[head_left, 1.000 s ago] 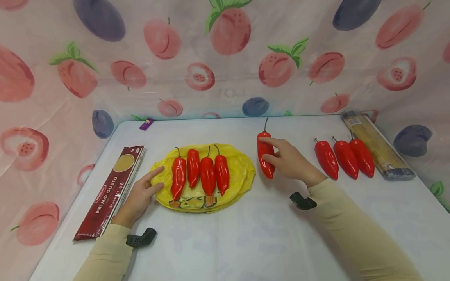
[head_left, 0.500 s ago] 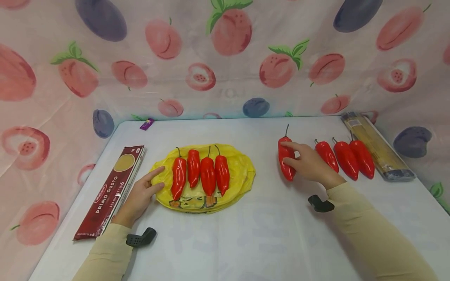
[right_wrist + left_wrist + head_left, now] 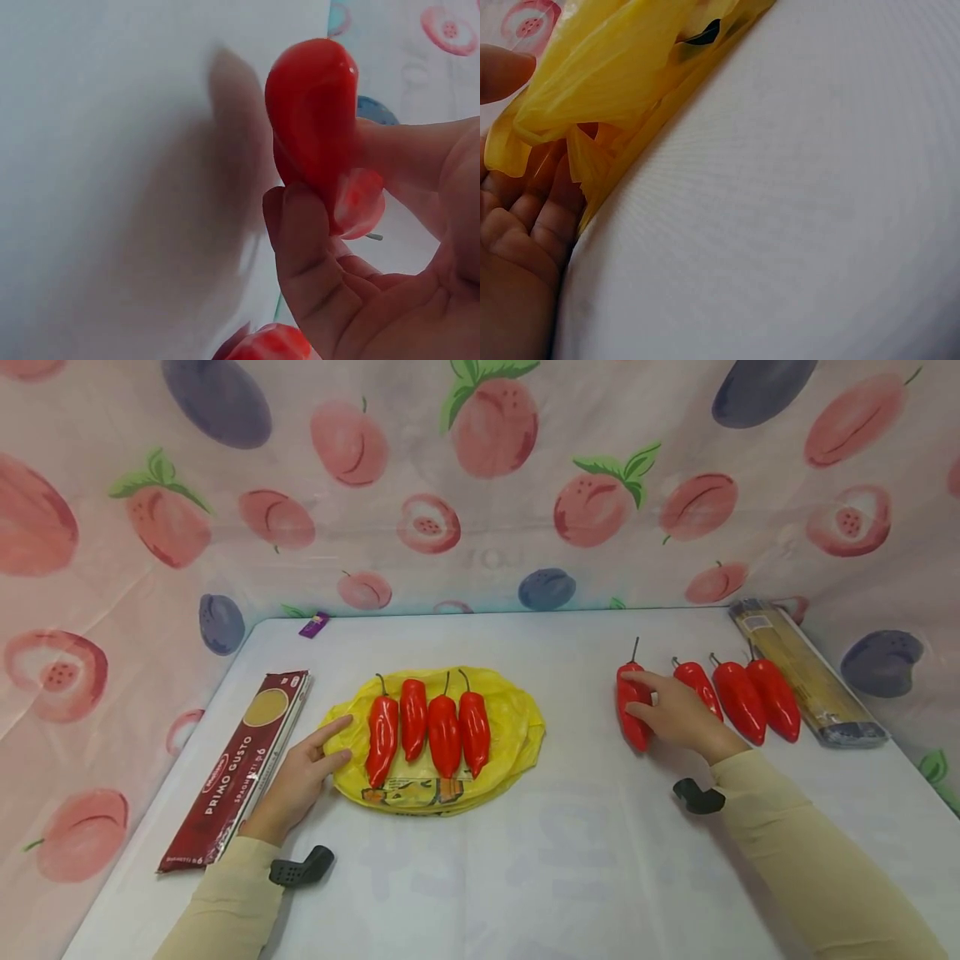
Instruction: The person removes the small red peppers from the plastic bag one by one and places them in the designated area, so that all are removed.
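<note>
In the head view my right hand (image 3: 681, 713) pinches a glossy red chili pepper (image 3: 630, 706) between thumb and fingers, its thin dark stem pointing up and away. The right wrist view shows this pepper (image 3: 313, 112) above its shadow on the white surface. My left hand (image 3: 296, 781) rests at the left edge of a crumpled yellow plastic bag (image 3: 517, 727), thumb and index finger spread apart. Up close, the left fingers (image 3: 551, 217) lie against the bag's folds (image 3: 615, 82). Several red peppers (image 3: 444, 735) lie in a row on the bag, one without a visible stem.
Three more red peppers (image 3: 738, 702) lie to the right, beside a clear pack of spaghetti (image 3: 806, 668). A red spaghetti pack (image 3: 236, 772) lies left of the bag. A small purple packet (image 3: 313, 625) sits at the white table's (image 3: 480, 893) back left corner. Fruit-patterned cloth (image 3: 480, 527) hangs behind.
My right hand has carried the pepper rightward, away from the yellow bag and toward the three peppers on the right. The left hand and the bag have stayed in place.
</note>
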{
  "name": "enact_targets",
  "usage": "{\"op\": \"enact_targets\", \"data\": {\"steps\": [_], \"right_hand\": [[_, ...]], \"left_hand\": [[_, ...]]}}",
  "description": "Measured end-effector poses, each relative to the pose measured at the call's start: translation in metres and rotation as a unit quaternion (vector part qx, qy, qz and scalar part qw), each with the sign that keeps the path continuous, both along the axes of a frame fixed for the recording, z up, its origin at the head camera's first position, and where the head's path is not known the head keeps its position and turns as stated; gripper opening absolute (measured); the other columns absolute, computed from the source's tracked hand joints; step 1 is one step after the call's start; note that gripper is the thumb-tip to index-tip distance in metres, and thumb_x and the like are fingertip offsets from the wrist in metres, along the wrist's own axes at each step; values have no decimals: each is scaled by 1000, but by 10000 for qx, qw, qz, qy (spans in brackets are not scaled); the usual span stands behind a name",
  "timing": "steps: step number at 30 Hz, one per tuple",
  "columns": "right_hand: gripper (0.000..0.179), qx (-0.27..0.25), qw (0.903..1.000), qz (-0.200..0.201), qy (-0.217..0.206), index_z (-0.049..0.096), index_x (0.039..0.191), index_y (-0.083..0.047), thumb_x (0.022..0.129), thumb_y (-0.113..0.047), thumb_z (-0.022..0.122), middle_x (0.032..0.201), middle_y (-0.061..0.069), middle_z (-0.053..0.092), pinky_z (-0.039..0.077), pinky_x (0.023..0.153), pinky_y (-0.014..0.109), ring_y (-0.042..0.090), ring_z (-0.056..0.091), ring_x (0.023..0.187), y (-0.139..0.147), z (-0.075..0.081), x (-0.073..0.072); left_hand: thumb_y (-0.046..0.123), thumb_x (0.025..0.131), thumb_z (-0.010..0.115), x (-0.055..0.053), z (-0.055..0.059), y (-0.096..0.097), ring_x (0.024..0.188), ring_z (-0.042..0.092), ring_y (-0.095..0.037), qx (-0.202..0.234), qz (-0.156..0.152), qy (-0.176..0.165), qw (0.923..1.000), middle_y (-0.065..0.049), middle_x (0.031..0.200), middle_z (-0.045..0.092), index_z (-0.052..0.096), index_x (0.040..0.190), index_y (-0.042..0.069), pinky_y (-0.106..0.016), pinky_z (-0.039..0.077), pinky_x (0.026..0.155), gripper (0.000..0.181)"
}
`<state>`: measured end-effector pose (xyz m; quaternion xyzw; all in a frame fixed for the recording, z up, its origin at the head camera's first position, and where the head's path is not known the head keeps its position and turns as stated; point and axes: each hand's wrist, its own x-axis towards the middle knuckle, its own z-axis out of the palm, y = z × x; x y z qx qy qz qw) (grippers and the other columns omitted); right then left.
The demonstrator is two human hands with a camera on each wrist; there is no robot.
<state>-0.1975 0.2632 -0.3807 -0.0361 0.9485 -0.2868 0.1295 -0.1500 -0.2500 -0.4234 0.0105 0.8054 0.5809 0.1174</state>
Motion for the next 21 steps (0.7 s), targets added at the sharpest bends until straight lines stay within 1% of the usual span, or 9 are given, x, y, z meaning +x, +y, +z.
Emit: {"op": "enact_targets", "data": {"steps": [6, 12, 16, 21], "right_hand": [[69, 104, 9999, -38, -92, 33, 156, -8, 97, -23, 64, 138, 31, 43, 58, 81, 54, 51, 40, 124, 6, -4, -3], [70, 154, 9998, -47, -88, 32, 156, -7, 96, -24, 65, 138, 32, 43, 58, 80, 55, 52, 39, 124, 10, -7, -4], [70, 215, 9997, -93, -97, 33, 156, -8, 96, -24, 65, 139, 32, 43, 57, 82, 56, 52, 40, 125, 10, -9, -4], [71, 249, 9995, -138, -112, 32, 156, -8, 96, -25, 66, 140, 32, 43, 56, 83, 57, 52, 40, 125, 10, -8, -3]], "left_hand": [[16, 102, 56, 0, 0, 1, 151, 13, -30, 20, 17, -14, 10000, -11, 166, 15, 33, 157, 11, -51, 20, 118, 60], [16, 102, 56, 0, 0, 1, 151, 13, -31, 2, 32, -4, 10000, -11, 166, 16, 34, 157, 10, -52, 20, 118, 60], [16, 101, 56, 0, 0, 1, 151, 12, -32, -63, 22, 44, 10000, -12, 165, 16, 34, 157, 10, -53, 19, 118, 60], [16, 102, 56, 0, 0, 1, 151, 13, -33, -48, 6, -4, 10000, -13, 165, 16, 33, 157, 10, -53, 20, 118, 60]]}}
